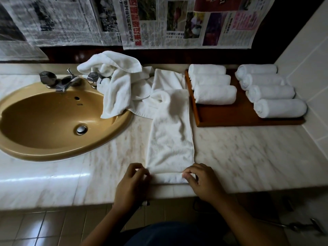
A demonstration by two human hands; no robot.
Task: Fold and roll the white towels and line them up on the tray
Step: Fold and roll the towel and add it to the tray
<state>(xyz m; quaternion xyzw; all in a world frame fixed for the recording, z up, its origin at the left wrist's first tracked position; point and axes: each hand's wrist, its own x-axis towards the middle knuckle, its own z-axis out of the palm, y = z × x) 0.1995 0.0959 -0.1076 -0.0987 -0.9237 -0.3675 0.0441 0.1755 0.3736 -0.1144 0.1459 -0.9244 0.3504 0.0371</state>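
The folded towel (170,139) lies on the marble counter (248,157) as a long narrow strip running from the near edge toward the far wall, between the sink (44,121) on the left and the tray (230,114) on the right. Its near end is turned over into a first short roll, positioned just inside the counter's near edge. The left hand (132,180) pinches the left end of this roll with curled fingers; the right hand (198,181) pinches the right end between thumb and fingertips. Both hands rest on the counter, one at each side of the strip. The wooden tray sits at the far right, against the tiled side wall (310,59). It carries seven rolled towels (214,95) in two columns: three in the left column and four in the right, each roll lying crosswise and touching its neighbour. The near part of the tray's left column is bare wood. A pile of loose towels (117,77) sits at the far centre — part of it drapes over the sink rim and covers one handle of the faucet (60,80). The far end of the strip lies just beside this pile. Newspaper sheets (186,20) hang on the far wall.
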